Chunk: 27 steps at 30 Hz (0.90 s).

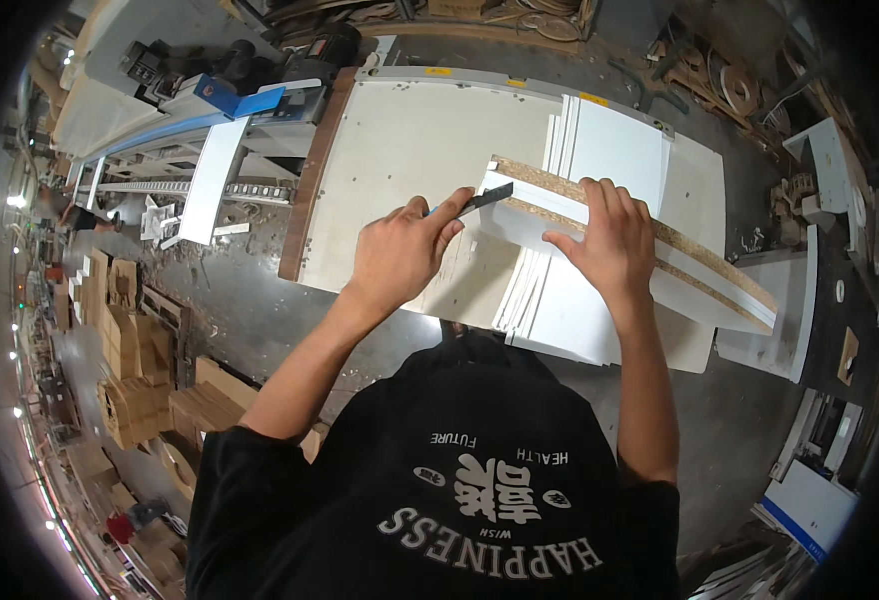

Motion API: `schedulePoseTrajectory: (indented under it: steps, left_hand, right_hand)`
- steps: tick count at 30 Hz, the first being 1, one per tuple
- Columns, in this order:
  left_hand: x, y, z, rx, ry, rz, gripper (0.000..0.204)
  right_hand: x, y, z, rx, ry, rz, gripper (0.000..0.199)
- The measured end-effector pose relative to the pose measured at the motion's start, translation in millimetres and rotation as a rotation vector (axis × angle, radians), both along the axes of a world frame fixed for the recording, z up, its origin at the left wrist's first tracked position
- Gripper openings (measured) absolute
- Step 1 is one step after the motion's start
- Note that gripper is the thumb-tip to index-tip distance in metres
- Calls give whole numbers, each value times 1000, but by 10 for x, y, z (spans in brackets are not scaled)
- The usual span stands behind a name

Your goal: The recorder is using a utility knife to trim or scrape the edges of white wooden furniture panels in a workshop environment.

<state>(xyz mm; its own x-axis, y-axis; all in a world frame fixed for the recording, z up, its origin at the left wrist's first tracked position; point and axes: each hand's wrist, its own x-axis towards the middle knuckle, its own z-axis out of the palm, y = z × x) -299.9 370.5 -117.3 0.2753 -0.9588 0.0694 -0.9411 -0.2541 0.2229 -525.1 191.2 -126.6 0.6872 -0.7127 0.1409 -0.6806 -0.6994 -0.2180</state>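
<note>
My left hand [405, 248] is closed around a utility knife [488, 198] with a dark blade, which points right at the near-left end of the particle board strips. The white-faced particle board strips [705, 288] lie together at a slant, their raw brown edges showing and a white groove or band running between them. My right hand [615, 238] grips across these strips, thumb on the near side and fingers over the far side. Beneath them, a stack of white panels [615, 140] rests on the cream worktable [420, 125]. Whether the blade touches the strip end I cannot tell.
To the left stands a machine with a blue guard [240, 100] and a roller track [150, 187], a white panel [215, 185] lying across it. Cardboard pieces [140, 350] are piled at the lower left. Another light panel [775, 300] sits beyond the table's right end.
</note>
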Motion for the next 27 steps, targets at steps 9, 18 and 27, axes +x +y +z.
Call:
schedulePoseTrajectory:
  steps: [9,18,27]
  left_hand:
    - [69,-111,-69,-34,-25,-19,44]
    - [139,-190,-88,-56,-33,-45,45]
    - [187,-140,-101,-29,-44,-50,45]
  right_hand:
    - [9,-10,65,53,50,-16,77]
    - [28,-24,85,68,64,-28,75]
    - [10,-23,41,51,63,-28,76]
